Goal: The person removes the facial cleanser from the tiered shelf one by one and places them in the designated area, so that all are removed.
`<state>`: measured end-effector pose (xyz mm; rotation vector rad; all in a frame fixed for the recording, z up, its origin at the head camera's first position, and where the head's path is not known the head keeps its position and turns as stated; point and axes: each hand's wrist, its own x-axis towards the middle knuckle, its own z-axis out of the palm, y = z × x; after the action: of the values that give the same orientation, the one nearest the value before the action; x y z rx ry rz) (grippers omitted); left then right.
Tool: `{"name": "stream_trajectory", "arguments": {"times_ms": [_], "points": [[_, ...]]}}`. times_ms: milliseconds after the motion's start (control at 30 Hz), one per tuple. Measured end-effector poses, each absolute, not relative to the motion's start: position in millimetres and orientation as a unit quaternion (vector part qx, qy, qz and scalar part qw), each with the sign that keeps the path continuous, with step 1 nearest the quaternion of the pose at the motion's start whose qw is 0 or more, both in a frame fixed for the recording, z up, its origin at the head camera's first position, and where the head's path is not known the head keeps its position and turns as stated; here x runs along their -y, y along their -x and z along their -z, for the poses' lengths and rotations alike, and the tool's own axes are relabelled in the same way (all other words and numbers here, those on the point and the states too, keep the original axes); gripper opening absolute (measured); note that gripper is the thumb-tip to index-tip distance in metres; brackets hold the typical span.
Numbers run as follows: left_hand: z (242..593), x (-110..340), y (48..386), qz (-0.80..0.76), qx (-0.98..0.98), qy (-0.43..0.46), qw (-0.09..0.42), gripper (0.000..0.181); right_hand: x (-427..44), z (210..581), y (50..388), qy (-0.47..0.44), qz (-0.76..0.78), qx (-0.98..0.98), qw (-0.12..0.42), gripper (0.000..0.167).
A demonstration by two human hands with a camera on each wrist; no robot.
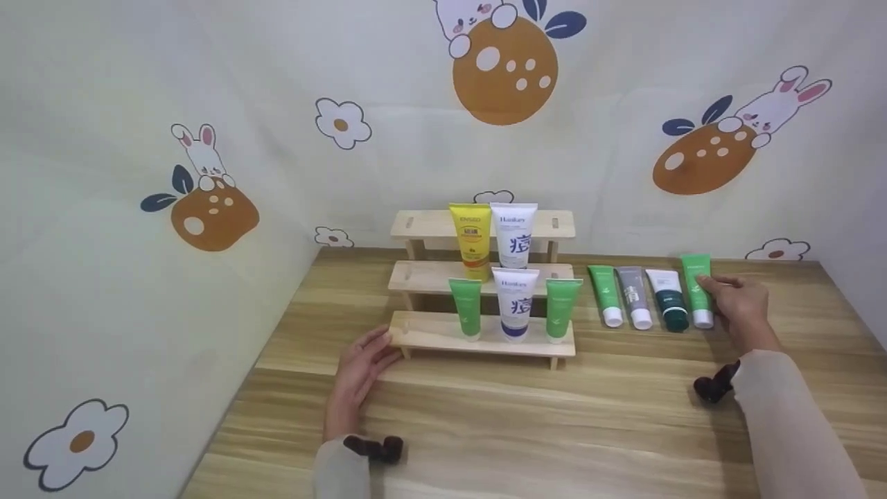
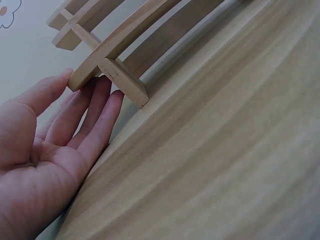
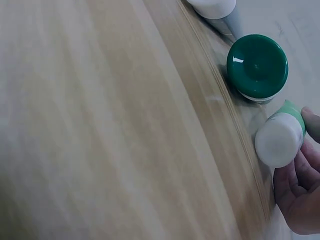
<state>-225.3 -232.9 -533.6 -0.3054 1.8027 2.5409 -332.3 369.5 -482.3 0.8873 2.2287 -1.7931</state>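
At the right, my right hand (image 1: pixel 741 305) holds a green squeeze tube (image 1: pixel 698 294) by its side, thumb on top. The right wrist view shows its white cap (image 3: pixel 277 142) beside the fingers (image 3: pixel 300 172). My left hand (image 1: pixel 360 364) pinches the lower left end of a three-step wooden display rack (image 1: pixel 423 333); in the left wrist view the thumb (image 2: pixel 50 92) meets the board's end, with fingers beneath. On the bottom step stand a green tube (image 1: pixel 466 308), a white tube (image 1: pixel 515 305) and another green tube (image 1: pixel 561 308). Higher up are a yellow tube (image 1: pixel 471 239) and a white tube (image 1: pixel 513 232).
Left of the held tube, a white tube with a dark green cap (image 1: pixel 669 298), a grey tube (image 1: pixel 633 298) and a green tube (image 1: pixel 605 294) lie in a row on the wood-grain table (image 1: pixel 554 430). A patterned cloth (image 1: pixel 388 173) rises behind and at both sides.
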Motion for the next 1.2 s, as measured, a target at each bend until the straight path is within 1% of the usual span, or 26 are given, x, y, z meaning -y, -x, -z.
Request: {"name": "stream_trajectory", "arguments": {"times_ms": [167,333,533,633,867,933,1067,1200], "points": [[533.4,231.4,225.7,-0.816,-0.57,0.1,0.005,0.047,-370.1,484.3,333.3,-0.292,0.581,-0.756,0.074,0.072],[533.7,230.5,226.4,-0.819,-0.564,0.107,0.003,0.041,-368.1,484.9,331.2,-0.286,0.56,-0.775,0.069,0.065],[534.3,229.3,227.5,-0.818,-0.566,0.106,0.002,0.041,-368.4,481.0,327.4,-0.305,0.544,-0.78,0.056,0.059],[534.0,228.9,228.0,-0.819,-0.563,0.111,0.002,0.041,-370.4,477.7,324.8,-0.312,0.543,-0.778,0.054,0.058],[533.1,229.1,228.5,-0.82,-0.561,0.113,0.003,0.041,-370.8,468.0,315.8,-0.265,0.5,-0.824,0.02,0.058],[533.2,229.5,228.4,-0.82,-0.562,0.112,0.003,0.041,-369.1,461.8,314.1,-0.259,0.511,-0.819,0.017,0.06],[533.7,230.5,227.4,-0.814,-0.571,0.109,0.004,0.043,-360.8,447.4,312.0,-0.229,0.527,-0.818,-0.004,0.06],[534.0,231.5,225.9,-0.806,-0.582,0.106,0.002,0.044,-348.7,430.9,308.7,-0.191,0.534,-0.823,-0.022,0.065]]}}
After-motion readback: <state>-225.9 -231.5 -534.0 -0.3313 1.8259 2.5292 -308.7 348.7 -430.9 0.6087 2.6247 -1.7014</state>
